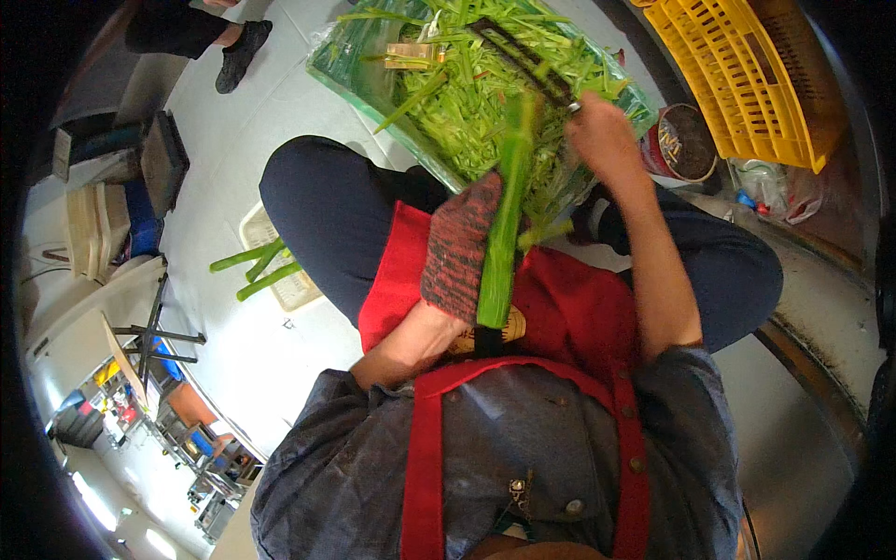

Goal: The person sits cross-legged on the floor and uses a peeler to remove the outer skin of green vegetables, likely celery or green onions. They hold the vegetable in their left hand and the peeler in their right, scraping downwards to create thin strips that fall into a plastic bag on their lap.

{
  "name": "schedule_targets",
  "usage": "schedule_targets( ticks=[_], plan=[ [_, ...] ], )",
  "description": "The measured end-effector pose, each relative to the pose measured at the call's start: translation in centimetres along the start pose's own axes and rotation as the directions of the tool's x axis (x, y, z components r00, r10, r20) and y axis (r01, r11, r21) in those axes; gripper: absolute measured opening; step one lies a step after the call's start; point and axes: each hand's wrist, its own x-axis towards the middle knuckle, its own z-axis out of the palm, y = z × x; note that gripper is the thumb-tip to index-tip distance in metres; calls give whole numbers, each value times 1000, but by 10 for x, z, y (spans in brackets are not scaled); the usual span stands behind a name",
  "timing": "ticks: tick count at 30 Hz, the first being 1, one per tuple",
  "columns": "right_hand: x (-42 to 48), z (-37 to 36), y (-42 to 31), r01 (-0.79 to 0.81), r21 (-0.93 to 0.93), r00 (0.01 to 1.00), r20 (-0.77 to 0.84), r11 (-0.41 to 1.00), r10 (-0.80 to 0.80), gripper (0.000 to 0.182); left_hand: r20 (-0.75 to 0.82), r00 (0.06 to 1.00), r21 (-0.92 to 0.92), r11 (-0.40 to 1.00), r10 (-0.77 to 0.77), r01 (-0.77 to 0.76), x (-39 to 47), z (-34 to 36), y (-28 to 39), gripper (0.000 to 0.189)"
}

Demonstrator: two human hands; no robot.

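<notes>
My left hand (458, 248), in a red and black knitted glove, grips a thick green vegetable stem (500, 266) that looks like celtuce. The stem points away from me over my red apron, its far end blurred. In my bare right hand (607, 140) is the handle of a long, dark-framed peeler (525, 61), held beyond the stem's far end and apart from it. Below both lies a green crate (378, 108), apparently lined with clear plastic film and heaped with green peelings (455, 119). A small packet (413, 56) rests among the peelings.
Several green stems (260, 269) lie in a cream plastic basket (297, 288) beside my left knee. At the right stand a round tub (689, 143) holding cigarette butts and a yellow slatted crate (735, 77). Another person's shoe (241, 57) is at upper left, near a folding-leg stand (150, 336).
</notes>
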Motion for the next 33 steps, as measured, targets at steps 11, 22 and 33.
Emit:
schedule_targets(
  ticks=[11,22,33],
  plan=[
    [-3,-2,-28,-229,564,964,245,793,105,23,195,963,-733,624,-186,270,25,-23,-15,57],
    [-44,-43,-88,237,249,960,85,939,-265,36,51,979,-831,536,-200,153,55,-30,-20,41],
    [-46,-45,-88,368,135,917,111,920,-383,34,245,969,-930,286,22,229,78,-42,-55,39]
  ],
)
